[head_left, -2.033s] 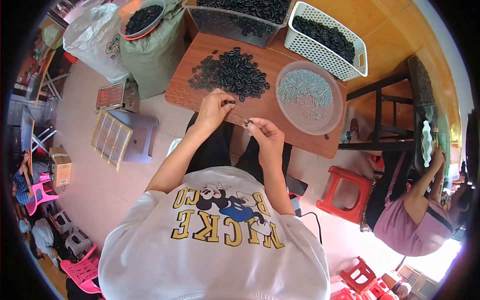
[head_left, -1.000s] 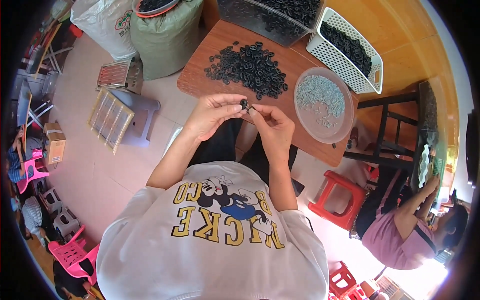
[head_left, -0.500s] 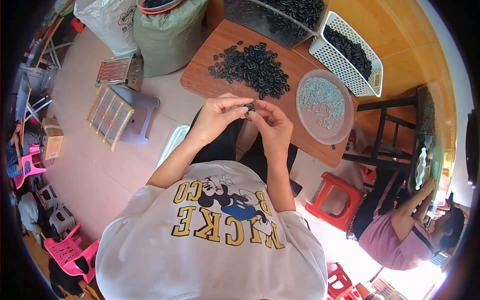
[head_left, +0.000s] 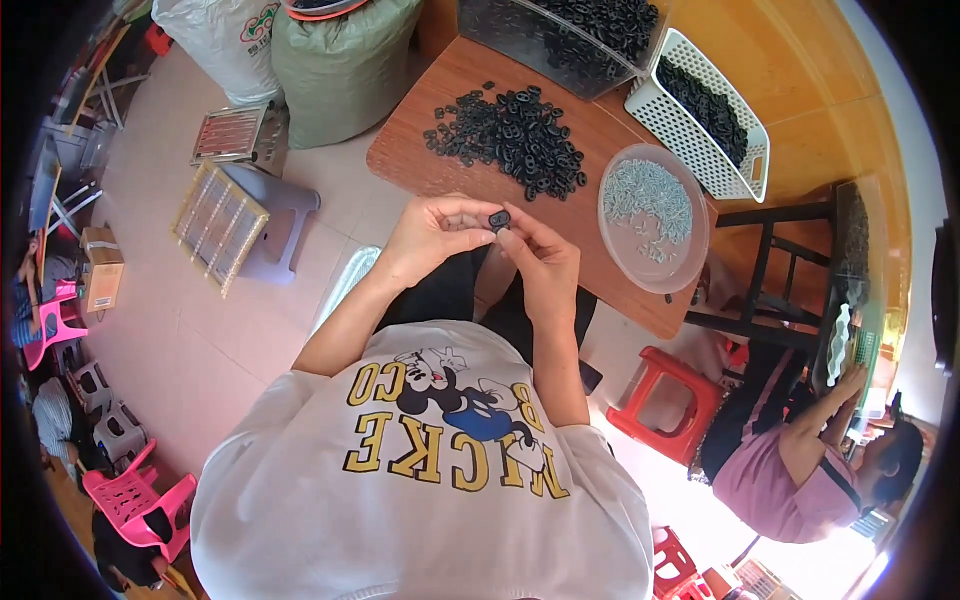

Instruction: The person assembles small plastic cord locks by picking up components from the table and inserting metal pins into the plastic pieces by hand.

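In the head view, the left hand (head_left: 440,238) and the right hand (head_left: 543,265) meet over the near edge of a reddish-brown wood-grain table (head_left: 400,165), both clamped by thumb and fingertips on one small black, plastic-looking rounded piece (head_left: 500,219) held up off the surface, just short of a loose pile of similar black pieces (head_left: 520,140). Fine fingertip work, this! I'd say it calls for the left hand to be the steady vice, the right making only small, square-on adjustments, with the piece's face tipped up where the eye can check it; too hard a squeeze at the rim could flick it away. To the right sits a round translucent plastic tray (head_left: 630,272) of slim silver metal pieces (head_left: 648,195). And the tricky bits: the fingers cover much of the piece's edge, its underside is hidden, and whether a silver piece sits in that grip, I can't tell. Up top, the clear plastic bin (head_left: 520,45) is cut off by the frame.
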A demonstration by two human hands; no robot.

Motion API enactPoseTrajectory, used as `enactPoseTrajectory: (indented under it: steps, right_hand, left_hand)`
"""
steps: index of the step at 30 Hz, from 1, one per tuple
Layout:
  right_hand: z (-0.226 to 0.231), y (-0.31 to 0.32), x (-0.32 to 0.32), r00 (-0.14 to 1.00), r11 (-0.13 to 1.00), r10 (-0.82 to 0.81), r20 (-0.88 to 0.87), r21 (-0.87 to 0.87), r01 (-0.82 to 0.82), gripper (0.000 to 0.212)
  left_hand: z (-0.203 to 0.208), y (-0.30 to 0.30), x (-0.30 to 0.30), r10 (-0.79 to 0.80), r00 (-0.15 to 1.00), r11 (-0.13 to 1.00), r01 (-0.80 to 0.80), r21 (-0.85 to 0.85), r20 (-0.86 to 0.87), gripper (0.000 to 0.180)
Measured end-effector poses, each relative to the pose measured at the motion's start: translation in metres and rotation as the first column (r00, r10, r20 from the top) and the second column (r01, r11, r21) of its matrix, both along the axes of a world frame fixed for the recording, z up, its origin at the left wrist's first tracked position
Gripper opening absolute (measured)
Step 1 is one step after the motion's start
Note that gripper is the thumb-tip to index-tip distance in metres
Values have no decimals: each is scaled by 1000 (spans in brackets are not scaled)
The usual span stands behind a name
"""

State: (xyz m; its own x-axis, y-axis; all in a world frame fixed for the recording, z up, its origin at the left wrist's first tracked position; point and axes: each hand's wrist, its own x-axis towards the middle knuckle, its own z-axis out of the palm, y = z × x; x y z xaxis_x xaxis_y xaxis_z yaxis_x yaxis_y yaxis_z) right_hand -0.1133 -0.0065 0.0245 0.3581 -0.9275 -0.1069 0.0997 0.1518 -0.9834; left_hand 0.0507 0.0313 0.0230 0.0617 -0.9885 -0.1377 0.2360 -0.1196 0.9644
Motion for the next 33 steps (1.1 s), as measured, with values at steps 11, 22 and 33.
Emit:
enactPoseTrajectory:
  steps: [11, 22, 33]
  right_hand:
    - [0, 0, 4, 999, 999, -49, -11, -19, 49, 29]
    - [0, 7, 6, 990, 987, -141, 9, -82, 141, 28]
    - [4, 9, 6, 993, 990, -111, 32, -80, 113, 28]
  left_hand:
    - [4, 1, 1, -18, 966, 990, 54, -134, 258, 32]
    - [5, 5, -9, 161, 874, 921, 33, -387, 458, 31]
    - [2, 10, -12, 184, 912, 940, -55, -336, 365, 27]
